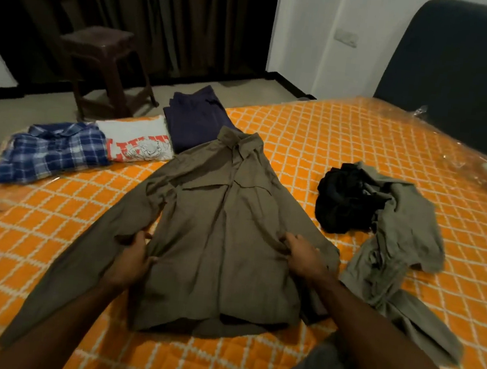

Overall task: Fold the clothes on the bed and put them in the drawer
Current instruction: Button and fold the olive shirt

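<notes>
Head view: an olive-brown shirt [225, 227] lies spread flat, collar away, in the middle of the bed [348, 129]. Left hand [132, 258] pinches a fold where its left sleeve meets the body; right hand [304, 256] grips cloth at the shirt's right side. Three folded garments [126, 140] line the bed's far left edge; crumpled clothes [384, 218] lie toward the right.

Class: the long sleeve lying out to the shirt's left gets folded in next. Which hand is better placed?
Left. The left hand already grips the olive shirt beside that sleeve; the right hand holds the opposite side.
</notes>
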A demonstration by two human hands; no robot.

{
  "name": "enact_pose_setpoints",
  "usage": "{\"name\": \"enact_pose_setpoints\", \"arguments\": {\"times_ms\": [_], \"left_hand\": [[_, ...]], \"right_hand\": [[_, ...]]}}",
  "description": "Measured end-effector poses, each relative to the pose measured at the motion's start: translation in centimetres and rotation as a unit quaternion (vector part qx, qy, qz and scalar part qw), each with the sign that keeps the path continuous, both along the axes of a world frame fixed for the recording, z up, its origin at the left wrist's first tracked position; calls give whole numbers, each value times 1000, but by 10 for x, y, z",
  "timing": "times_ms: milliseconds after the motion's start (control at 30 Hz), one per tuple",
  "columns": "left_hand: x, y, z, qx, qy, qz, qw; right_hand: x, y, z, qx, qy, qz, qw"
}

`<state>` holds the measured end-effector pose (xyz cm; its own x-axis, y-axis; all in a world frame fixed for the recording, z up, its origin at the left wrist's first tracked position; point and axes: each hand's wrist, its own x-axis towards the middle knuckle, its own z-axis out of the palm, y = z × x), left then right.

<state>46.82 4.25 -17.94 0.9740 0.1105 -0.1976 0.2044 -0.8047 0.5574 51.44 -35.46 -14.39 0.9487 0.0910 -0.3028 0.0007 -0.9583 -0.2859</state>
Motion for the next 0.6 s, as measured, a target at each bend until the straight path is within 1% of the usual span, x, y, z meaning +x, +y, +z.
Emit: {"name": "enact_pose_setpoints", "arguments": {"times_ms": [67,133,200,300,333,367,400,433,467,500,533,567,600], "left_hand": [[-11,13,10,48,28,-12,998],[-21,24,18,84,55,-14,995],[-29,26,23,98,72,-24,992],[-39,23,18,114,107,-34,987],[-43,23,14,120,104,-37,987],[-46,22,12,150,85,-51,984],[-49,17,9,216,51,-76,972],[-51,10,8,291,8,-104,951],[-53,-1,11,341,-48,-144,928],[-54,-17,19,355,-108,-202,906],[-60,-35,29,325,-137,-275,894],[-64,-52,36,282,-147,-345,883],[-72,-65,39,266,-125,-405,866]], "right_hand": [[7,-15,-6,19,-6,24,1000],[4,-18,-8,-6,-8,42,999],[-6,-15,-8,-42,-28,51,997],[-23,-9,-9,-125,-35,66,989],[-29,-5,-8,-154,-49,72,984],[-35,-1,-4,-176,-73,84,978],[-41,3,-1,-179,-101,110,973],[-47,9,4,-161,-127,155,966],[-55,17,7,-131,-146,215,957],[-63,26,9,-98,-156,273,944],[-74,36,10,-70,-143,321,934],[-83,44,8,-48,-107,349,930],[-93,51,6,-42,-55,363,929]]}}
